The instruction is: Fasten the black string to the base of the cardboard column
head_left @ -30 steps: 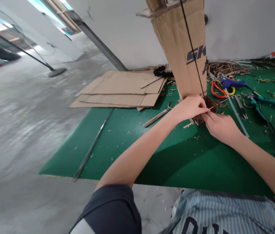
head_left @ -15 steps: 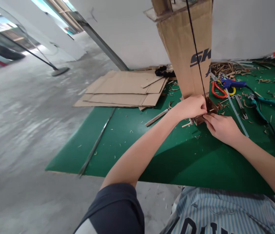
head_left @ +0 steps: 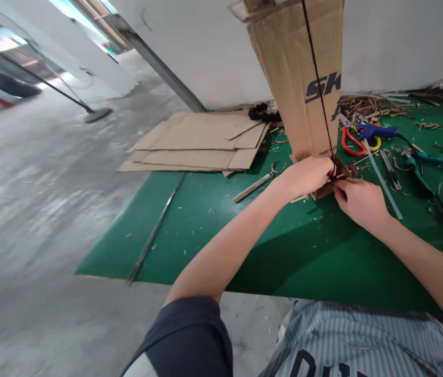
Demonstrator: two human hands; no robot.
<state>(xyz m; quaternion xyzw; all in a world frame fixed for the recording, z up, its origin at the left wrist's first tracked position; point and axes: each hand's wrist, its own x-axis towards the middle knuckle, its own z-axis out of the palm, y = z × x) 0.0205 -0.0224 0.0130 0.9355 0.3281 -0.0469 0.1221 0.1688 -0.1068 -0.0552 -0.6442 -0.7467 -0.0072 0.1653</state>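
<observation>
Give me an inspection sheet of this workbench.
Surface: green work mat, scattered with shavings.
Job's things: tall corrugated cardboard column printed in dark blue, black string along it, small brown piece at its foot.
Clutter: flat cardboard sheets, cardboard shavings, orange-handled scissors, teal-handled pliers, utility knife, blue hot glue gun.
Grippers: left hand and right hand pinch together at the column's foot, on the brown piece.
Cables: black cable trailing rightward from the glue gun.
Surroundings: concrete floor, white wall, flat mop.
</observation>
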